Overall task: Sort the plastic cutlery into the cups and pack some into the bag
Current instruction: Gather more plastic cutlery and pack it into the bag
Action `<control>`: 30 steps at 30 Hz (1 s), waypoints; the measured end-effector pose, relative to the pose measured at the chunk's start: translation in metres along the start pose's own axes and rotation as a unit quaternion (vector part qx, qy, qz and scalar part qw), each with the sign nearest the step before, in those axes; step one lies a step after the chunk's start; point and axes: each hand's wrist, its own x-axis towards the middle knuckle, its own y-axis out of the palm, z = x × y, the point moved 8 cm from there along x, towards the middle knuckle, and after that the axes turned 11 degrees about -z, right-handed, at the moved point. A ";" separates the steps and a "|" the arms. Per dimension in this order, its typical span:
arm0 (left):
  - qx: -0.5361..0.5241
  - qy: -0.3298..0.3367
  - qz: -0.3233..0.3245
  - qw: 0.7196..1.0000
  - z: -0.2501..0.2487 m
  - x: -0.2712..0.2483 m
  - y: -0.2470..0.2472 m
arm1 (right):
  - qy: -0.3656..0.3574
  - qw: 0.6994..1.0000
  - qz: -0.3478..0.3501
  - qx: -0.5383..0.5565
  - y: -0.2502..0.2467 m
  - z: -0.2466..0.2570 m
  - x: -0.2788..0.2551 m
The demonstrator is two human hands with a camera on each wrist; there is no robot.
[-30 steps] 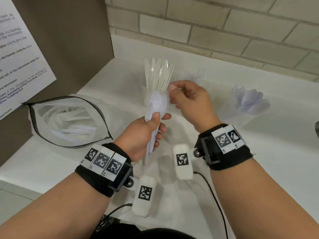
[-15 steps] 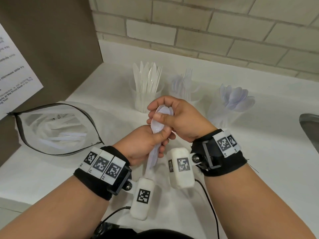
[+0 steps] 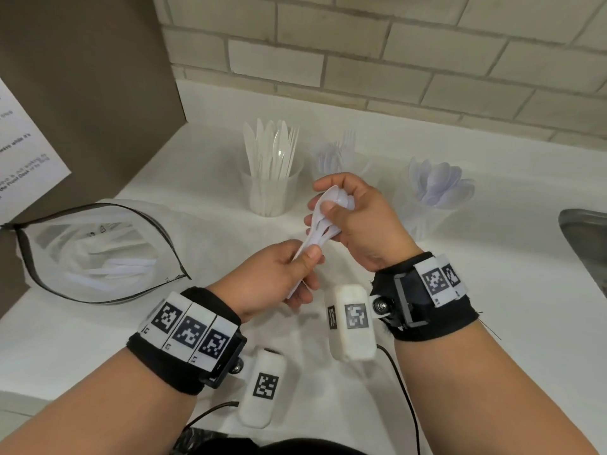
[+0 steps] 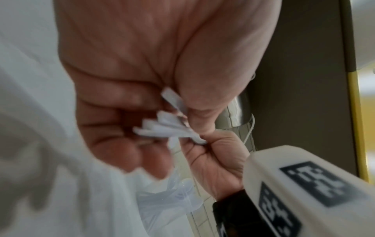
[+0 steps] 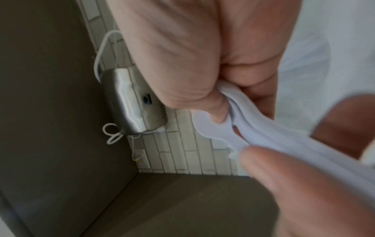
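Note:
Both hands hold a bundle of white plastic spoons (image 3: 320, 224) over the white counter. My left hand (image 3: 289, 274) grips the handles, whose ends fan out (image 4: 162, 129) in the left wrist view. My right hand (image 3: 348, 215) curls round the spoon bowls (image 5: 219, 126) at the top of the bundle. Behind stand three clear cups: one with knives (image 3: 272, 165), one with forks (image 3: 341, 152), one with spoons (image 3: 440, 188). An open clear zip bag (image 3: 95, 254) with some white cutlery inside lies to the left.
A brown cabinet side (image 3: 82, 87) with a printed paper notice (image 3: 23, 149) stands at the left. A brick-tiled wall (image 3: 394, 54) runs along the back. The rim of a steel sink (image 3: 588, 241) shows at the right edge.
My right hand came down from above the spoon bowls and closed round them. The bundle now tilts to the right between both hands. The head view has shifted.

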 end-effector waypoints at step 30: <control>0.590 -0.124 -0.194 0.774 0.044 -0.073 -0.184 | -0.214 0.721 -0.314 -0.580 -0.112 0.024 0.057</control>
